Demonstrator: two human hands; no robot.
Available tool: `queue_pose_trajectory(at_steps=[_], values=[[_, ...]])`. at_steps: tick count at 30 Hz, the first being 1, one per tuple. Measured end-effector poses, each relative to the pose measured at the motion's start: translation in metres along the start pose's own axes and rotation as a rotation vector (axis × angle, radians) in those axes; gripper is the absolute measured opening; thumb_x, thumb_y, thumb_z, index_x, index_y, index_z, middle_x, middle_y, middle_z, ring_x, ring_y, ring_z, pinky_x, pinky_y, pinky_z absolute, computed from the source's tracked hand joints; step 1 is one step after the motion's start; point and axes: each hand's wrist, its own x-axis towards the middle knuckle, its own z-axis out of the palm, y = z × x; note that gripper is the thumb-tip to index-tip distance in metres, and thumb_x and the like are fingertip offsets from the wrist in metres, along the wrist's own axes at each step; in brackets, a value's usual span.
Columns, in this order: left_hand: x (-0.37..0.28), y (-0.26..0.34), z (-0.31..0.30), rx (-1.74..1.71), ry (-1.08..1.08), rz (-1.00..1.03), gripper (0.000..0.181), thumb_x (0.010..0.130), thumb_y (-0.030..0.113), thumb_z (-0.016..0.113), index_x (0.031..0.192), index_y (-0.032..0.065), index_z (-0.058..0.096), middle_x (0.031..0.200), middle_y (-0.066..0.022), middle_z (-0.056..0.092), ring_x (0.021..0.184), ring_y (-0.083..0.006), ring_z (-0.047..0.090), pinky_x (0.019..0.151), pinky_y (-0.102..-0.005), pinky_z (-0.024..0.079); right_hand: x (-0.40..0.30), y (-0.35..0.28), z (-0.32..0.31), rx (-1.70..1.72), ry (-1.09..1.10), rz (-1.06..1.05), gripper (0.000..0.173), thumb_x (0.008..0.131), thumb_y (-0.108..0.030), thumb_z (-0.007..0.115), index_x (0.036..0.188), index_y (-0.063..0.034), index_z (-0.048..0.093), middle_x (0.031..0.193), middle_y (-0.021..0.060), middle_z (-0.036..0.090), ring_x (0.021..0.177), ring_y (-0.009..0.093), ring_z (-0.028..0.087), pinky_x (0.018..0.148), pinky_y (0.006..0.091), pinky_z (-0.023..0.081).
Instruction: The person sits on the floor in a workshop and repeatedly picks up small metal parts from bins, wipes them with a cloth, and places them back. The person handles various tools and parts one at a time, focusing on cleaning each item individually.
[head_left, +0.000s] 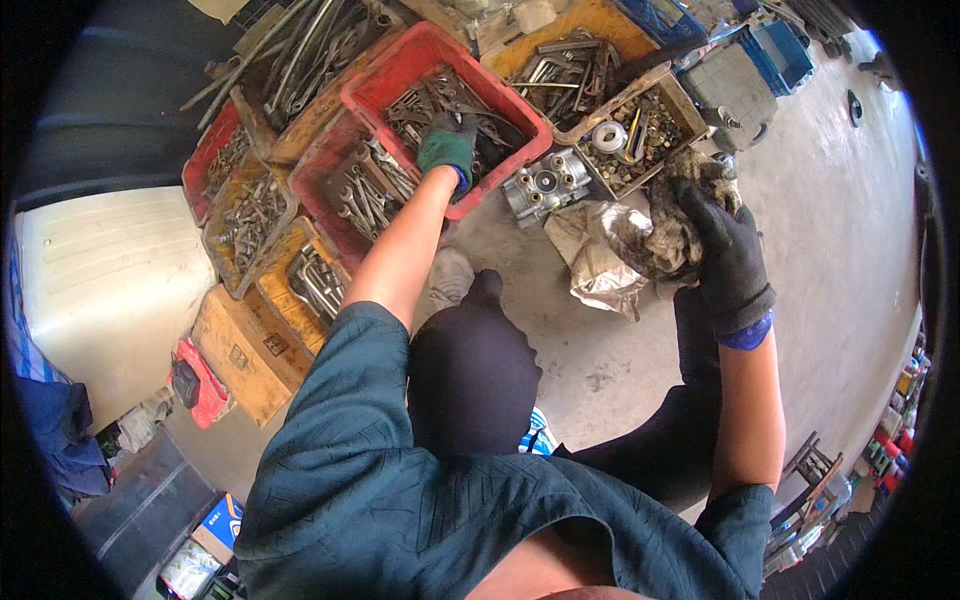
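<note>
My left hand (448, 146), in a green and dark work glove, reaches into the upper red plastic crate (495, 199). Its fingers are among dark wrenches and other metal tools (416, 109), and I cannot tell whether they grip one. My right hand (724, 251), in a black glove with a blue cuff beneath, is closed on a grimy rag (675, 240). A crumpled silvery bag (604, 262) lies just left of the rag. Between my hands, a cast-metal valve-like part (546, 184) with several ports rests on the floor.
A wooden box (634, 180) holds small brass fittings, a white tape roll (609, 138) and a yellow utility knife (636, 136). A second red crate (315, 180) holds combination wrenches. Left are a bolt bin (251, 221), a hex-key tray (315, 281) and a cardboard box (244, 356).
</note>
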Motion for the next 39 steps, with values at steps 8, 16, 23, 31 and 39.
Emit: queue_pose_trajectory(at_steps=[8,16,23,31,39], values=[[0.054,-0.057,0.065,0.302,-0.178,-0.094,0.034,0.083,0.025,0.056,0.109,0.0041,0.063,0.108,-0.023,0.067,0.104,-0.036,0.064,0.09,-0.0463,0.05,0.001,0.013,0.005,-0.177,-0.041,-0.132,0.041,0.076,0.003,0.07,0.116,-0.0035,0.061,0.111,0.0176,0.065,0.101,0.03,0.065,0.087,0.0366,0.053],[0.071,-0.076,0.042,0.397,0.07,-0.038,0.048,0.088,0.025,0.049,0.133,0.0066,0.049,0.127,-0.0267,0.057,0.119,-0.0377,0.055,0.1,-0.0494,0.042,-0.002,0.001,0.012,-0.128,-0.046,-0.051,0.035,0.091,-0.014,0.066,0.12,0.0039,0.059,0.106,0.0111,0.069,0.091,0.019,0.067,0.082,0.0307,0.055],[0.132,-0.107,0.041,0.392,-0.307,-0.031,0.046,0.088,0.032,0.048,0.124,0.0061,0.062,0.132,-0.0201,0.056,0.122,-0.0361,0.056,0.1,-0.047,0.045,0.0,0.001,0.015,0.153,0.028,0.239,0.023,0.093,-0.006,0.058,0.113,0.0041,0.061,0.11,0.0106,0.066,0.1,0.019,0.064,0.088,0.0316,0.052],[0.164,-0.128,0.059,0.357,-0.157,-0.163,0.048,0.085,0.034,0.05,0.12,0.0051,0.065,0.132,-0.0186,0.057,0.125,-0.0345,0.054,0.103,-0.0436,0.043,0.001,0.0,0.02,0.047,-0.031,0.204,0.035,0.087,-0.01,0.069,0.119,0.0013,0.061,0.105,0.0087,0.069,0.092,0.016,0.066,0.082,0.0282,0.054],[0.158,-0.105,0.054,0.373,-0.269,-0.177,0.045,0.083,0.03,0.055,0.12,0.007,0.067,0.133,-0.0173,0.058,0.124,-0.0349,0.055,0.103,-0.0428,0.044,-0.004,0.002,0.02,0.086,0.007,0.241,0.035,0.089,-0.008,0.061,0.122,0.0033,0.056,0.112,0.012,0.066,0.102,0.021,0.064,0.092,0.0337,0.052]])
